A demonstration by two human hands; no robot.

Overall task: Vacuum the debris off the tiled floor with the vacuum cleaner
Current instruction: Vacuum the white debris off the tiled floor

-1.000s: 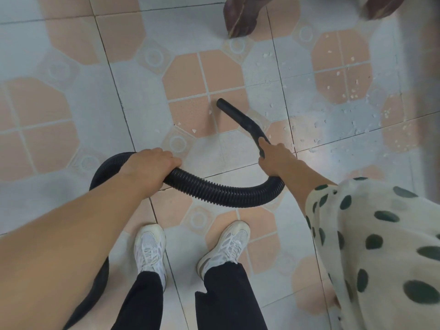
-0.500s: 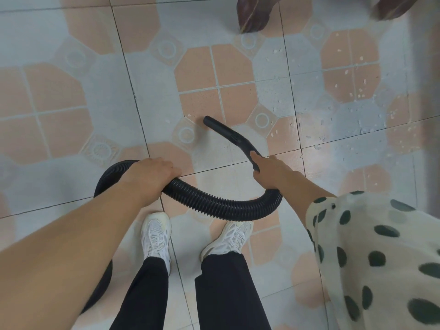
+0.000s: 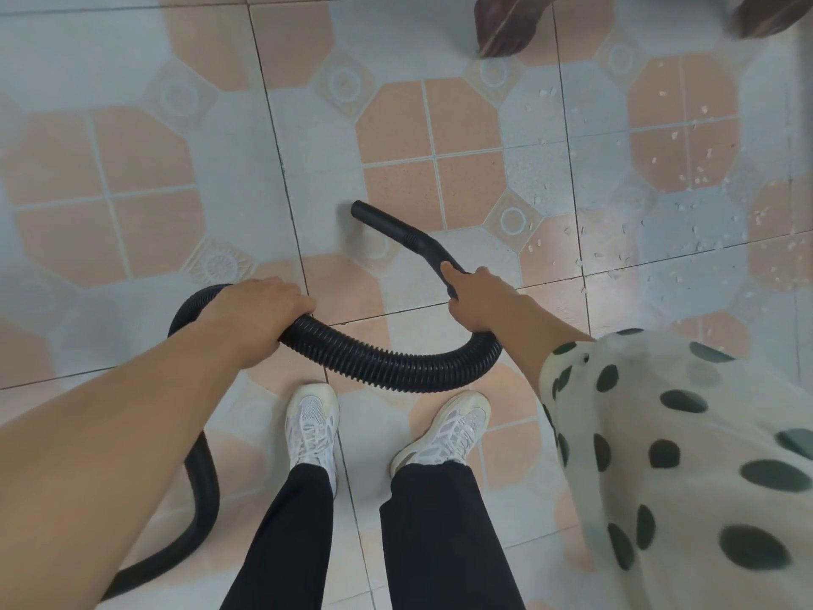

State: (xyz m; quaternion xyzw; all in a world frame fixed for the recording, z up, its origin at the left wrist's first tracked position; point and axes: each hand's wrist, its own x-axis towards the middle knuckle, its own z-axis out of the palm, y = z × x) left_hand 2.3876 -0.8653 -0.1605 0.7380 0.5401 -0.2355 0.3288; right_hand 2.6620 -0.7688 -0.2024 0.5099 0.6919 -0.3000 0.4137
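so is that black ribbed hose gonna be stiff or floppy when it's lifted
Probably floppy: the ribbed hose sags in a deep curve between the left hand and the right hand. Its ribs likely give a sure, non-slippery grip. The smooth nozzle looks rigid, jutting out unsupported past the right hand.

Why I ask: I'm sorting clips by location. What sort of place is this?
Probably a room in a home: glossy peach-and-grey patterned floor tiles, dark carved wooden furniture legs at the top, and a black ribbed vacuum hose.
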